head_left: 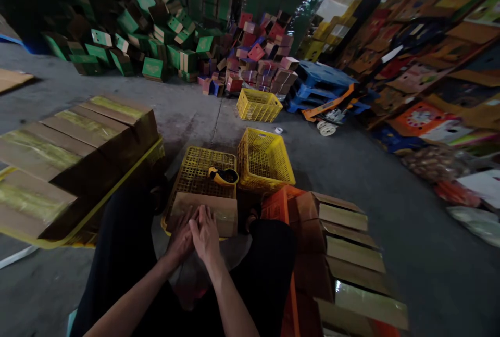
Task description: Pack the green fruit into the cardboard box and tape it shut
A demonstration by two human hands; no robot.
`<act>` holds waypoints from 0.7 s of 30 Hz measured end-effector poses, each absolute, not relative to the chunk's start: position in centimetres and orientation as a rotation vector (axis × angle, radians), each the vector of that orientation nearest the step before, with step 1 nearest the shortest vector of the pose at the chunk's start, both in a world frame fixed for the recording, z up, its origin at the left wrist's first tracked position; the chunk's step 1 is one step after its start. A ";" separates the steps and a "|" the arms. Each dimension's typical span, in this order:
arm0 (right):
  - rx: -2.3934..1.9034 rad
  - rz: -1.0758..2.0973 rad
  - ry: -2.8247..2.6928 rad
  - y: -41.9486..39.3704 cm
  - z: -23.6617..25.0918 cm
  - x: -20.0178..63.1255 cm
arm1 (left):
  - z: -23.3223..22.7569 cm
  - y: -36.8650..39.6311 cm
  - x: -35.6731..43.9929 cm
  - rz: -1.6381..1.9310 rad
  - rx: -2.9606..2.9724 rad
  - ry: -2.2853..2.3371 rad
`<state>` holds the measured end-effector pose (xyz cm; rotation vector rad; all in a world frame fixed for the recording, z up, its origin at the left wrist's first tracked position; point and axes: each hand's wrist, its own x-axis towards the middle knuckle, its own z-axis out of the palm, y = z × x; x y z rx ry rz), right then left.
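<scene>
Rests left hand (181, 238) and right hand (205, 238), equally near and loosely spread, on the cardboard carton (225, 212) directly beneath, laid with long axis crosswise along the near edge of the yellow lattice crate (190, 173).

Carton (225, 215) lies on central crate (195, 162); tape dispenser (223, 176) behind carton, same crate. Basket (269, 183) immediately right. Left boxes (91, 128) in left crate (155, 152); right boxes (353, 251) in right crate (275, 206).

Green cartons (152, 67) lie heaped on the grey floor (344, 186) at the back, next to a pile of reddish-pink cartons (256, 52). Farther right, an orange pallet jack (336, 101) stands by stacked blue pallets (326, 74), near high-piled multicoloured boxes (420, 117).
</scene>
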<state>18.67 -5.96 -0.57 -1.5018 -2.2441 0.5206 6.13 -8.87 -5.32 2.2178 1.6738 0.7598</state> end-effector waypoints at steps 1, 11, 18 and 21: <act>-1.512 0.534 -2.243 -5.9 -0.4 18.3 | -5.3 -8.9 5.9 0.757 2.214 1.683; -1.779 0.241 -2.134 -5.4 -1.8 23.2 | -5.6 -7.6 4.8 0.748 2.062 1.924; -1.791 0.245 -1.887 -5.3 -4.0 26.8 | -6.2 -7.1 3.1 0.841 1.822 2.076; -1.845 0.362 -1.773 -5.0 -4.2 27.7 | -6.0 -7.2 2.9 0.885 1.603 2.093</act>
